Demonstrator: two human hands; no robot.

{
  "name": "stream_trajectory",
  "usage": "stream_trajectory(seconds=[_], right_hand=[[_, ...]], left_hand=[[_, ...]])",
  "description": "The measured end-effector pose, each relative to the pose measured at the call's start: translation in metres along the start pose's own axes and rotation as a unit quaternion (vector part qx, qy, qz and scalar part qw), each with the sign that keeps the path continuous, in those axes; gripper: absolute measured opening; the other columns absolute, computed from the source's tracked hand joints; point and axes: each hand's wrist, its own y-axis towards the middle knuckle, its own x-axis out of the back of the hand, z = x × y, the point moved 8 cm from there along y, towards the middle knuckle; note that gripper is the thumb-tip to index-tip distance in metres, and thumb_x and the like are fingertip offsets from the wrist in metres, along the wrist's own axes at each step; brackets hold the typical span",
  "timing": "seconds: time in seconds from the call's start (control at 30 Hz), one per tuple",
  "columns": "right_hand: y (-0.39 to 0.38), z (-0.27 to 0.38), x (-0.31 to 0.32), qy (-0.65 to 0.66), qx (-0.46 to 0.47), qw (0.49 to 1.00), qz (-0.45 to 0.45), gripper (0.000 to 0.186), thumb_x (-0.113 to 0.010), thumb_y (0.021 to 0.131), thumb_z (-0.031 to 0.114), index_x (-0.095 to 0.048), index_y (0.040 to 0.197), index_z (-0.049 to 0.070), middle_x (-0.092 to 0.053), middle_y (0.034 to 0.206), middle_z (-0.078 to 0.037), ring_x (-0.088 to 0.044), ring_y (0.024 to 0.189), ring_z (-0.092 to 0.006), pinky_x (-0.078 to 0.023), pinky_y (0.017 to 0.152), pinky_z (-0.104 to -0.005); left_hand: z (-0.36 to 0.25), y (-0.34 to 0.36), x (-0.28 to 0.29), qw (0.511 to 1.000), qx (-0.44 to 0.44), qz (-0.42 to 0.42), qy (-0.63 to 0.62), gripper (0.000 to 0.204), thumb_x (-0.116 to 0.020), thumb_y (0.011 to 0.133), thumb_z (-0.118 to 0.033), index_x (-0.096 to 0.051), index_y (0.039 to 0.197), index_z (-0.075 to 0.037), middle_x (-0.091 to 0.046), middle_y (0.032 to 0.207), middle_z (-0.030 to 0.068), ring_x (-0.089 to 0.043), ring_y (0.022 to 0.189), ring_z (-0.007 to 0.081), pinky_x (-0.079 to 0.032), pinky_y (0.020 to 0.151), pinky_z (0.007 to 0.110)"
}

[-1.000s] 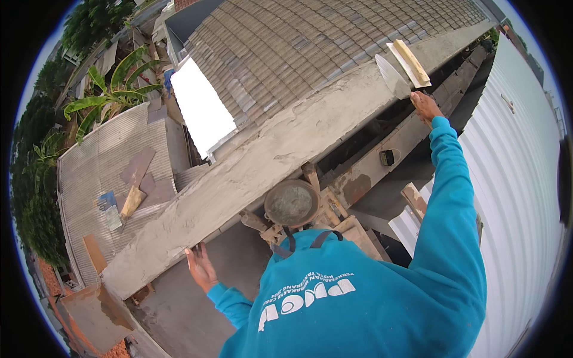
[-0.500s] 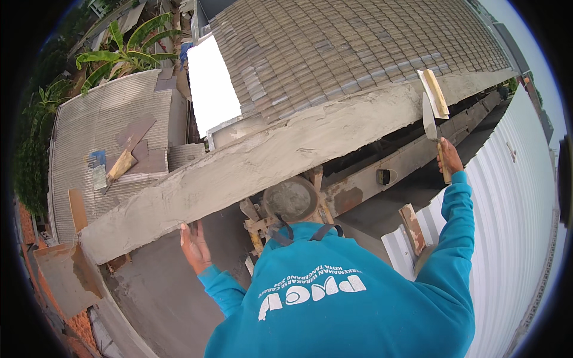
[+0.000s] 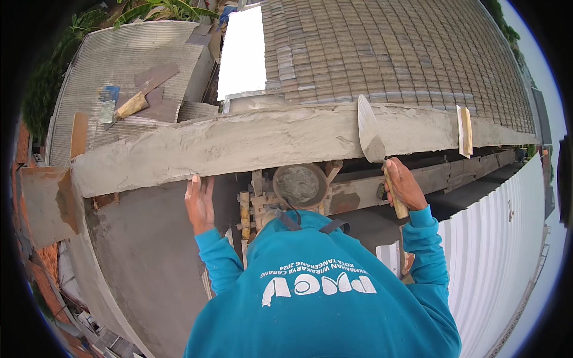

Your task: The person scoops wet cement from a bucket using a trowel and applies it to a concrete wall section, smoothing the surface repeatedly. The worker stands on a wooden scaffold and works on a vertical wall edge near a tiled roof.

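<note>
My right hand (image 3: 406, 186) is closed round the wooden handle of a trowel (image 3: 369, 131). Its long pointed blade lies over the top of the wall, with a grey smear of mortar near the handle end. The wall top (image 3: 250, 143) is a band of grey mortar, rough along the far edge and smoother toward me. At the near edge of that band my left hand (image 3: 200, 206) rests its fingertips, fingers stretched and nothing held. Between my arms stands a round bucket (image 3: 300, 184) of wet grey mortar.
A pale strip of board (image 3: 464, 131) straddles the wall at the right. White corrugated sheeting (image 3: 495, 238) slopes below it. Beyond the wall lie a tiled roof (image 3: 382, 53) and a grey corrugated roof (image 3: 137, 53) with loose boards. Bamboo scaffolding (image 3: 245, 209) stands beside the bucket.
My right hand has brought the trowel left and nearer, from beside the board strip to the wall's middle. The view has turned; my left hand stays at the wall's near edge.
</note>
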Motion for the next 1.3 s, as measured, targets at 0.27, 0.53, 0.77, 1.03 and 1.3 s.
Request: stream_trajectory(seconds=[0.27,0.53,0.77,1.03,1.3], right_hand=[[-0.007,0.067,-0.087,-0.069,0.099,0.987,0.109,0.050,-0.035,0.106,0.049,-0.050,0.106,0.001,-0.055,0.064,-0.014,-0.059,0.045,-0.0222,-0.049,0.045,-0.0371],[-0.014,0.121,-0.181,-0.215,0.311,0.920,0.097,0.033,-0.043,0.106,0.033,-0.050,0.107,0.001,-0.062,0.065,-0.022,-0.063,0.057,-0.0403,-0.048,0.052,-0.0498],[-0.018,0.092,-0.112,-0.373,0.321,0.867,-0.080,0.027,-0.050,0.103,0.032,-0.050,0.103,0.005,-0.063,0.067,-0.020,-0.062,0.062,-0.0422,-0.047,0.054,-0.0535],[-0.033,-0.035,0.042,-0.348,0.144,0.903,-0.207,0.026,-0.048,0.104,0.034,-0.053,0.110,0.009,-0.064,0.079,-0.025,-0.061,0.078,-0.0491,-0.045,0.064,-0.0582],[-0.066,-0.186,0.137,-0.280,-0.052,0.871,-0.401,0.034,-0.042,0.106,0.041,-0.055,0.120,0.013,-0.068,0.097,-0.029,-0.062,0.094,-0.0518,-0.048,0.073,-0.0581]], left_hand=[[0.003,-0.001,0.002,0.999,0.006,-0.032,-0.016,0.067,-0.071,0.094,-0.024,-0.037,0.142,0.008,-0.048,0.131,0.0111,-0.050,0.124,0.0249,-0.039,0.115,0.048],[0.002,-0.001,0.002,0.998,-0.008,-0.049,-0.032,0.068,-0.072,0.094,-0.022,-0.036,0.142,0.009,-0.049,0.130,0.0116,-0.050,0.124,0.0233,-0.039,0.116,0.049],[0.007,0.003,0.012,1.000,0.000,-0.027,-0.007,0.062,-0.070,0.095,-0.024,-0.039,0.140,0.007,-0.049,0.130,0.0120,-0.048,0.126,0.0258,-0.036,0.117,0.049],[0.004,0.004,0.007,0.999,0.010,-0.030,-0.011,0.052,-0.066,0.097,-0.021,-0.044,0.135,0.007,-0.048,0.134,0.0140,-0.044,0.129,0.0305,-0.035,0.118,0.050],[0.001,0.003,0.006,1.000,0.010,-0.015,-0.007,0.054,-0.067,0.097,-0.022,-0.043,0.137,0.007,-0.048,0.137,0.0140,-0.043,0.132,0.0330,-0.032,0.119,0.051]])
